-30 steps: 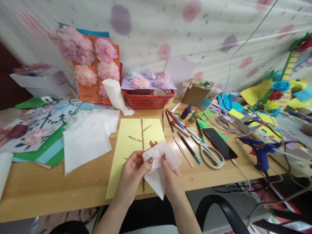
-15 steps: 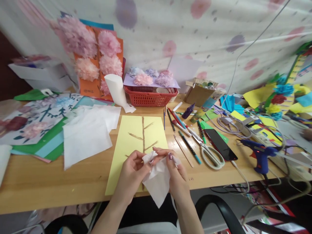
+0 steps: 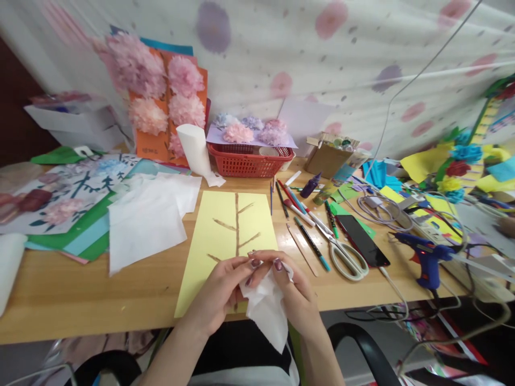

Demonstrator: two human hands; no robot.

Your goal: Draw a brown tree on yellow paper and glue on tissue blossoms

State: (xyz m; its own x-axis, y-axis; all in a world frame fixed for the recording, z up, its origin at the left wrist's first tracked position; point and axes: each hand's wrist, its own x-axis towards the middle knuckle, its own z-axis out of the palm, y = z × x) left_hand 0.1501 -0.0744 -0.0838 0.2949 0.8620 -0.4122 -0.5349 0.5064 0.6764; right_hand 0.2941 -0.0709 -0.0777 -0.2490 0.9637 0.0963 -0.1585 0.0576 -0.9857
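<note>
A white paper tissue [image 3: 267, 316] is bunched between my two hands, its loose corner hanging down past the table's front edge. My left hand [image 3: 225, 284] pinches the gathered upper part with curled fingers. On the other side my right hand [image 3: 295, 287] grips the same tissue, thumb pressed against it. Part of the bunched tissue is hidden behind the fingers. Beneath and behind the hands lies a yellow sheet of paper [image 3: 209, 225], which bears a brown branch drawing [image 3: 237, 220] with several twigs.
White tissue sheets [image 3: 148, 225] lie to the left. Behind stand a paper roll [image 3: 193, 147] and a red basket [image 3: 251, 163] topped with paper flowers. On the right are scissors [image 3: 349, 257], pens [image 3: 311, 241], a phone [image 3: 364, 241] and a blue glue gun [image 3: 428, 260] with cables.
My hands have drawn closer together and the fingers now cover more of the bunched tissue. Its hanging corner has shifted slightly right and down. The camera view has moved a little.
</note>
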